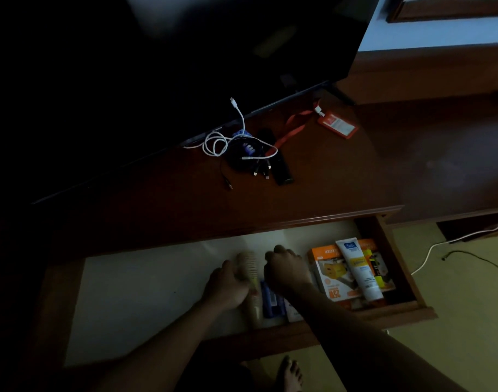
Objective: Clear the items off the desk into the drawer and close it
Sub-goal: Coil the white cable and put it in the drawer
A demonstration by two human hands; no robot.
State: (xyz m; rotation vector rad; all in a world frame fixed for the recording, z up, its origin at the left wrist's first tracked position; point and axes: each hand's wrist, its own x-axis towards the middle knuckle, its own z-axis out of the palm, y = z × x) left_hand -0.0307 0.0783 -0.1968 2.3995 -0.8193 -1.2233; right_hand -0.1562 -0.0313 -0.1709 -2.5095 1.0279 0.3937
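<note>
- The drawer (398, 314) is seen pulled out below the front edge of the desk (313, 176), its pale lined bottom exposed.
- Both hands are placed inside the drawer, near its middle, with the forearms reaching in over the front rail.
- The left hand (228, 287) is blurred; it is seen just beside a pale comb (249, 264), whose teeth show above the fingers. Whether the comb is gripped or only touched cannot be told.
- The right hand (287, 270) is held with its fingers curled downward, knuckles up, just right of the comb; what lies under the fingertips is hidden, so a grip cannot be confirmed.
- A blue packet (270, 302) is seen between and below the two wrists, on the drawer bottom, beside a pale tube-like item that is too dim to identify.
- At the drawer's right end, an orange box (331, 274) is overlain by a white tube (361, 270), well apart from the fingers.
- On the desk, a white cable (222, 140), a bundle of dark cables (256, 165), a black remote (281, 169) and an orange lanyard badge (337, 124) are left near the base of a dark screen (157, 66).
- A bare foot (291, 374) is visible on the floor below.
</note>
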